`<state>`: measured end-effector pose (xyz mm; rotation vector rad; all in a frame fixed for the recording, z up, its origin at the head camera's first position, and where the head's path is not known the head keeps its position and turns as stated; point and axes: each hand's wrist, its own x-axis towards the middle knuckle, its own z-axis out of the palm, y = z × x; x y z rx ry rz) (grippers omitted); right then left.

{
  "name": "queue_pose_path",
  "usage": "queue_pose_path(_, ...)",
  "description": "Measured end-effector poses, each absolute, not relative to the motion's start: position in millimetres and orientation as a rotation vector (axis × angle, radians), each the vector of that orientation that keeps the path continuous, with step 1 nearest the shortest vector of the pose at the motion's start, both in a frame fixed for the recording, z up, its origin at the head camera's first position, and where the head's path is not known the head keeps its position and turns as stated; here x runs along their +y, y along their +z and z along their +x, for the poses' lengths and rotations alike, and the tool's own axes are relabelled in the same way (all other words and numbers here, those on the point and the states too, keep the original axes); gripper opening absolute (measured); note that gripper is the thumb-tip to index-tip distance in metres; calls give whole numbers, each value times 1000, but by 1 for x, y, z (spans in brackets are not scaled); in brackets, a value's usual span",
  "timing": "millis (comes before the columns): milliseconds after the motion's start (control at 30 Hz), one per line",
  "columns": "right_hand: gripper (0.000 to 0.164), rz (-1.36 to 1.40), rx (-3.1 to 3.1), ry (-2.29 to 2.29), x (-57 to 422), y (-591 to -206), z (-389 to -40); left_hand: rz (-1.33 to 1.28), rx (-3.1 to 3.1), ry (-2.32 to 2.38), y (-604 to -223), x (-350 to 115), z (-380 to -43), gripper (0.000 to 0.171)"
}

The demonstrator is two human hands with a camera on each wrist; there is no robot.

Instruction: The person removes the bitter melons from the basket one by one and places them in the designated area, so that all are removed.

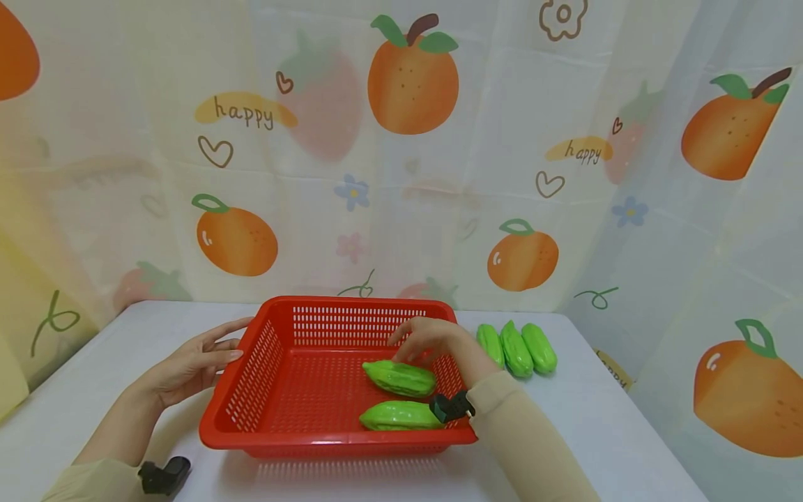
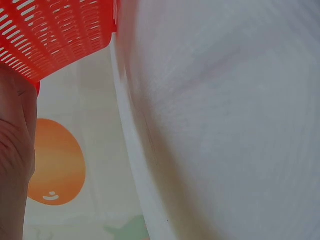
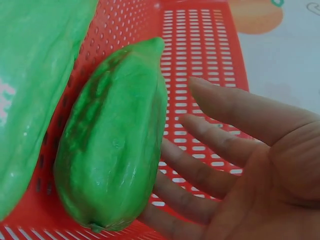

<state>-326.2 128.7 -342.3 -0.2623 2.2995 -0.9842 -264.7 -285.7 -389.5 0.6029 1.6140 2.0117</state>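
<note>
Two green vegetables lay in red basket, three others on table to its right. Hands apart, neither clamped: right hand, fingers spread, beside farther vegetable; left hand loose near left rim. Likely trouble: fingertip brush risked rolling rounded vegetable into neighbour.

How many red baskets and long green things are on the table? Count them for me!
Red basket: 1
Long green things: 5 (2 in the basket, 3 beside it on the table)
Total: 6
</note>
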Motion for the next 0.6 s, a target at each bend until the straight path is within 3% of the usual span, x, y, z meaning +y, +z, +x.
queue_pose_path(600,42,-326,2343,-782,129,-348,-321,609,1595,2021,-391,-286,-264,50)
